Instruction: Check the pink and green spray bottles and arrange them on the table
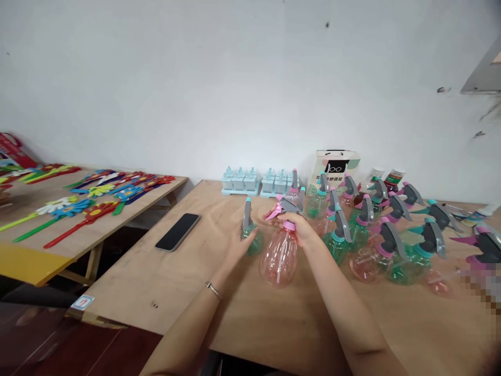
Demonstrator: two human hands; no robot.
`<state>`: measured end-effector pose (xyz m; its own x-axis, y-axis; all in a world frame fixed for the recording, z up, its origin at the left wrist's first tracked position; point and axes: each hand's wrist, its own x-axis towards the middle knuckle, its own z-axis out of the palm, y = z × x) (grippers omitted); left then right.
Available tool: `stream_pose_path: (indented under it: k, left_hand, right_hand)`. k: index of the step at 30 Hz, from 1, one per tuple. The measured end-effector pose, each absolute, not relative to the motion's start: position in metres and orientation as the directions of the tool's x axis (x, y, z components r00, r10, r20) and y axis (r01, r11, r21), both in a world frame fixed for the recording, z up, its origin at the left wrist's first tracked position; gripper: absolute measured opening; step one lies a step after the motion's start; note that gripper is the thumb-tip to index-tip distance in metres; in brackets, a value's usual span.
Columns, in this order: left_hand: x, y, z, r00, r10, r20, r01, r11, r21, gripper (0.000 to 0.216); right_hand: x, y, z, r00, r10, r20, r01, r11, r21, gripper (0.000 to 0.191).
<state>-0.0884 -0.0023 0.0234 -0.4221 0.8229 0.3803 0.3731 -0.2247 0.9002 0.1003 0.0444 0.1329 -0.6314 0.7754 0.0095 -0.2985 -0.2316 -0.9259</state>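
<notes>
In my right hand [300, 225] is a clear pink spray bottle [278, 258], gripped at the neck below its grey and pink trigger head. The bottle is nearly upright and tilts slightly. My left hand [238, 241] is wrapped round a green spray bottle [256, 243] with a grey head and turquoise collar, just left of the pink one; some of its fingers are hidden behind the bottle. To the right of my right hand stand several more spray bottles, such as a green one [333, 247] and a pink one [366, 263].
A phone [178, 232] lies on the wooden table [188, 287] to the left. Light blue popsicle molds [239, 183] and a printed box [332, 169] stand along the wall. On a separate table [117, 222] at left lie several colourful hand-shaped clappers [99, 211]. A gap separates the tables.
</notes>
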Motion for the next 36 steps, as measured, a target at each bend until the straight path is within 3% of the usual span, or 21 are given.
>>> stream_pose_path:
  k: [3,12,19,24,30,36]
  left_hand:
    - [-0.0823,-0.0024,0.0209,-0.445,0.829,0.338,0.328,-0.2,0.923,0.038]
    - [-0.0815,-0.0066,0.0264,-0.511,0.786,0.348,0.313,-0.207,0.927,0.034]
    - [-0.0843,-0.003,0.0253,-0.535,0.766,0.356,0.298,-0.222,0.928,0.031]
    - [-0.0859,-0.0027,0.0216,-0.534,0.783,0.319,0.257,-0.209,0.943,0.038]
    - [-0.0867,-0.0022,0.0183,-0.515,0.78,0.354,0.293,-0.228,0.928,0.037]
    - [-0.0853,-0.005,0.0217,-0.511,0.781,0.359,0.317,-0.217,0.923,0.036]
  right_hand:
    - [0.0997,0.0436,0.1346,-0.623,0.782,0.003,-0.289,-0.227,-0.93,0.024]
    - [0.095,0.0454,0.1333,-0.418,0.908,-0.005,-0.491,-0.231,-0.84,0.016]
    - [0.0937,0.0442,0.1336,-0.406,0.913,0.027,-0.435,-0.167,-0.885,0.026]
    - [0.0912,0.0444,0.1311,-0.23,0.971,0.063,-0.621,-0.096,-0.778,0.015]
    - [0.092,0.0414,0.1344,-0.374,0.927,0.018,-0.488,-0.18,-0.854,0.024]
    - [0.0932,0.0393,0.1361,-0.292,0.955,0.054,-0.563,-0.126,-0.817,0.016]
